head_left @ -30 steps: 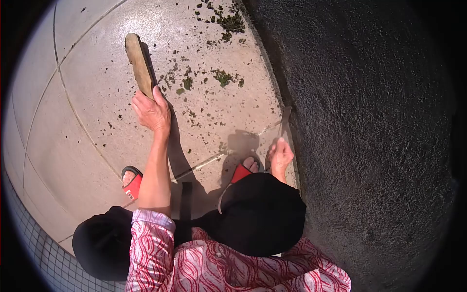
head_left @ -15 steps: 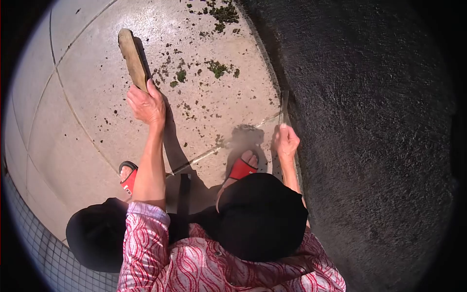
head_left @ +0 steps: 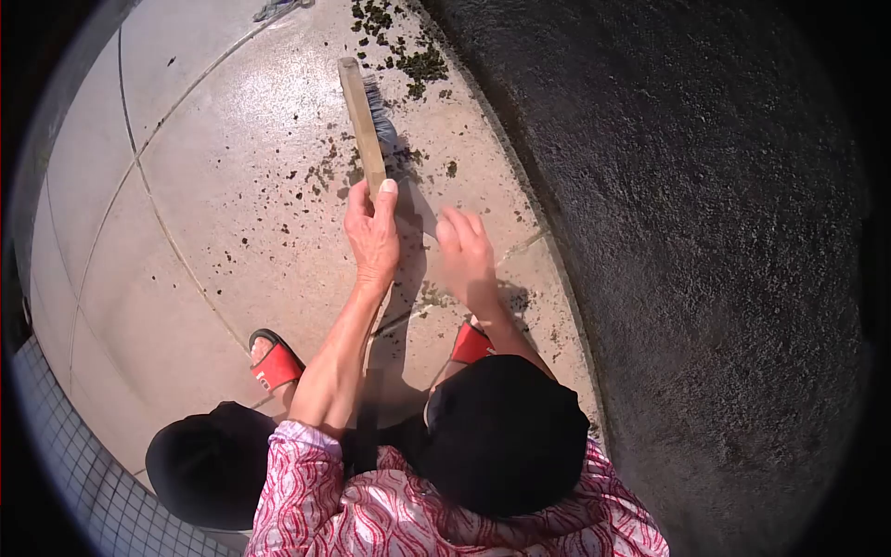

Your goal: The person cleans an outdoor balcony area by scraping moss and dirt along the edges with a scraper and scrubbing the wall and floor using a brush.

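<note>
My left hand is closed around the near end of a wooden brush, the thumb lying along the top. Its pale bristles face right, above the paving. My right hand, slightly blurred, is closed close beside it on the right. From those fingers a thin, flat blade sticks out up and to the left, toward the brush; its handle is hidden in the hand. Dark green clumps of moss and many small crumbs lie scattered on the pale slabs around the brush.
Dark, rough asphalt borders the slabs on the right. My feet in red sandals stand on the paving below my hands. Small grid tiles run along the lower left. A greyish object lies at the top edge.
My left hand has moved right with the brush, turning its bristles into view. My right hand has swung left from the slab edge, bringing the blade near the brush.
</note>
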Tool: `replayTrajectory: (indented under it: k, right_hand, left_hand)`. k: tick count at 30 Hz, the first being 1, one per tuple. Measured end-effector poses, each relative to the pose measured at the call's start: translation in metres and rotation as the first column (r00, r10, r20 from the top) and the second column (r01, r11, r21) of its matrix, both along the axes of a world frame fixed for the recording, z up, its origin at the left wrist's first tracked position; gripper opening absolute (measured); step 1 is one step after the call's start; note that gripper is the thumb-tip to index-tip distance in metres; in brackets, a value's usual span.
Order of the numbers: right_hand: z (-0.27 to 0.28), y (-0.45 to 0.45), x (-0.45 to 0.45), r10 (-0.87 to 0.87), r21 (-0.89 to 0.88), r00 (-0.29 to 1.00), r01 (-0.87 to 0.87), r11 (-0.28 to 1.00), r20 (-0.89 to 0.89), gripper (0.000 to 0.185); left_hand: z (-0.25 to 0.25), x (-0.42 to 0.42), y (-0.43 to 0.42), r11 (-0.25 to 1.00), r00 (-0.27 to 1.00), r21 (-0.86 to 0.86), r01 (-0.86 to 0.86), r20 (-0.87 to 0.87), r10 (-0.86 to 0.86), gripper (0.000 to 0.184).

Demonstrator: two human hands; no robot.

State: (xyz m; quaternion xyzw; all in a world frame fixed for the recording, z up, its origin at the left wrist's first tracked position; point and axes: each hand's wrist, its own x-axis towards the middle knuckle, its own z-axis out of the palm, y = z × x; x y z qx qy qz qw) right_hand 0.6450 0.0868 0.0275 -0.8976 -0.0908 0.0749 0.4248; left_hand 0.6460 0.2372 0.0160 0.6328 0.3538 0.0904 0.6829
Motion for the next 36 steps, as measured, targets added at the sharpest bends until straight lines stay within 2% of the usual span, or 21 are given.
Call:
replayTrajectory:
  k: [2, 3, 4, 7, 8, 10, 13, 14, 15, 18, 20, 23, 25, 27, 29, 31, 32, 33, 34, 35, 36]
  right_hand:
    - [0.019, 0.008, 0.003, -0.067, 0.224, 0.961, 0.130, 0.966, -0.268, 0.045]
    - [0.024, 0.009, 0.003, -0.084, 0.274, 0.929, 0.192, 0.942, -0.362, 0.047]
    - [0.016, 0.003, -0.001, -0.139, 0.234, 0.947, 0.211, 0.949, -0.290, 0.048]
    - [-0.014, -0.024, -0.015, -0.237, 0.357, 0.895, 0.377, 0.855, -0.378, 0.051]
    - [-0.019, -0.037, -0.011, -0.193, 0.370, 0.927, 0.311, 0.876, -0.322, 0.050]
    - [0.021, -0.045, 0.002, -0.196, 0.288, 0.775, 0.439, 0.851, -0.601, 0.048]
    - [0.019, -0.066, 0.010, -0.104, 0.343, 0.625, 0.551, 0.761, -0.774, 0.047]
    - [0.008, -0.075, 0.013, -0.053, 0.385, 0.631, 0.535, 0.752, -0.774, 0.047]
    - [0.000, -0.084, 0.019, -0.001, 0.429, 0.639, 0.517, 0.741, -0.769, 0.047]
    - [-0.027, -0.091, 0.048, -0.111, 0.192, 0.809, 0.266, 0.945, -0.577, 0.038]
    - [-0.020, -0.075, 0.064, -0.175, 0.023, 0.939, 0.190, 0.981, -0.298, 0.033]
    - [-0.035, -0.088, 0.054, -0.185, -0.013, 0.958, 0.187, 0.982, -0.220, 0.032]
    - [-0.037, -0.118, 0.006, -0.261, 0.027, 0.902, 0.288, 0.957, -0.344, 0.034]
    - [-0.055, -0.164, -0.072, -0.357, -0.030, 0.899, 0.361, 0.932, -0.253, 0.034]
    - [-0.052, -0.182, -0.104, -0.414, -0.114, 0.890, 0.398, 0.910, -0.192, 0.035]
    - [-0.022, -0.175, -0.101, -0.431, -0.089, 0.865, 0.423, 0.902, -0.257, 0.036]
    - [-0.025, -0.163, -0.078, -0.384, -0.142, 0.912, 0.365, 0.920, -0.143, 0.033]
    - [-0.026, -0.142, -0.041, -0.360, 0.009, 0.903, 0.372, 0.928, -0.233, 0.031]
    - [-0.029, -0.117, 0.001, -0.322, 0.160, 0.892, 0.386, 0.909, -0.318, 0.030]
    - [-0.030, -0.094, 0.044, -0.278, 0.091, 0.909, 0.319, 0.943, -0.310, 0.030]
    - [-0.034, -0.081, 0.061, -0.265, 0.036, 0.923, 0.286, 0.958, -0.279, 0.031]
  left_hand:
    - [0.021, -0.001, -0.046, 0.934, 1.000, -0.356, -0.005, 0.013, 0.010, 0.028]
    - [0.015, -0.005, -0.061, 0.986, 0.994, -0.124, 0.113, 0.012, -0.112, 0.026]
    - [0.030, -0.002, -0.076, 0.926, 1.000, -0.377, 0.008, 0.011, -0.004, 0.025]
    - [0.007, -0.003, -0.096, 0.945, 0.946, 0.105, 0.310, 0.060, -0.317, 0.030]
    - [-0.002, -0.003, -0.101, 0.941, 0.942, 0.042, 0.335, 0.010, -0.335, 0.030]
    - [-0.002, 0.005, -0.104, 0.921, 0.918, -0.087, 0.380, -0.089, -0.387, 0.031]
    - [0.010, 0.023, -0.094, 0.820, 0.818, -0.057, 0.570, -0.055, -0.572, 0.030]
    - [0.028, 0.029, -0.096, 0.806, 0.818, -0.304, 0.508, -0.122, -0.562, 0.029]
    - [0.023, 0.032, -0.100, 0.823, 0.825, -0.170, 0.541, -0.079, -0.559, 0.030]
    - [0.000, 0.048, -0.112, 0.829, 0.848, 0.263, 0.494, 0.065, -0.526, 0.031]
    - [-0.006, 0.075, -0.108, 0.784, 0.808, 0.212, 0.583, -0.049, -0.588, 0.031]
    - [-0.011, 0.077, -0.115, 0.691, 0.710, 0.166, 0.704, -0.200, -0.675, 0.029]
    - [-0.019, 0.047, -0.139, 0.610, 0.632, 0.171, 0.774, -0.269, -0.727, 0.028]
    - [-0.036, -0.007, -0.173, 0.605, 0.579, 0.353, 0.714, 0.190, -0.793, 0.027]
    - [-0.021, -0.048, -0.204, 0.547, 0.542, 0.002, 0.837, -0.142, -0.828, 0.032]
    - [-0.034, -0.049, -0.209, 0.688, 0.701, 0.180, 0.703, -0.014, -0.713, 0.034]
    - [-0.043, -0.043, -0.208, 0.743, 0.757, 0.263, 0.615, 0.065, -0.650, 0.036]
    - [-0.043, -0.016, -0.187, 0.762, 0.761, 0.044, 0.647, 0.024, -0.648, 0.033]
    - [-0.041, 0.025, -0.159, 0.794, 0.794, 0.033, 0.607, -0.016, -0.607, 0.029]
    - [-0.039, 0.067, -0.129, 0.825, 0.824, 0.022, 0.565, -0.055, -0.563, 0.029]
    - [-0.037, 0.092, -0.116, 0.854, 0.882, 0.222, 0.470, -0.070, -0.467, 0.034]
